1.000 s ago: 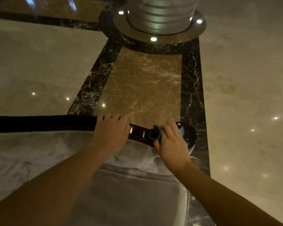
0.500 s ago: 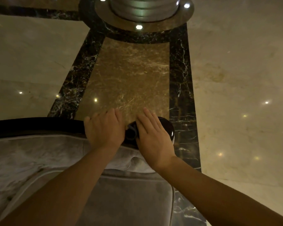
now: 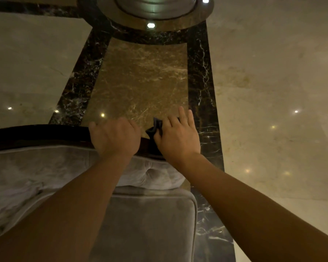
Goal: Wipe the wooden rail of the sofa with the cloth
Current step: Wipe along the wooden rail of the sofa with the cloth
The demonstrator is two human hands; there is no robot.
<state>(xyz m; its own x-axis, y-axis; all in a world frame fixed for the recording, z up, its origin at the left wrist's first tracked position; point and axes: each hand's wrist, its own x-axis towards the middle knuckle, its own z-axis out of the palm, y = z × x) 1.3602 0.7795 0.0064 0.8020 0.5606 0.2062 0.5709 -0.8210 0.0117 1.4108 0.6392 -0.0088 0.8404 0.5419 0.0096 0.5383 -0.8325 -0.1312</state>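
Note:
The dark glossy wooden rail (image 3: 36,136) runs along the top of the grey sofa back, from the left edge to its rounded right end. My left hand (image 3: 115,138) grips the rail, fingers curled over its far side. Right beside it, my right hand (image 3: 176,137) lies flat on the rail's right end, pressing a dark cloth (image 3: 155,126) against the wood. Only a bunched fold of the cloth shows between the two hands; the rest is hidden under my palm. The rail's end is covered by my right hand.
Below the rail are the grey tufted sofa back (image 3: 45,167) and a grey seat cushion (image 3: 151,224). Beyond lies polished marble floor (image 3: 140,82) with black veined bands. A round metal column base (image 3: 155,8) with floor lights stands at the top.
My right hand has slid with the cloth over the rail's rounded right end and now covers it, fingers spread flat. My left hand keeps its grip on the rail. The view has tilted further down.

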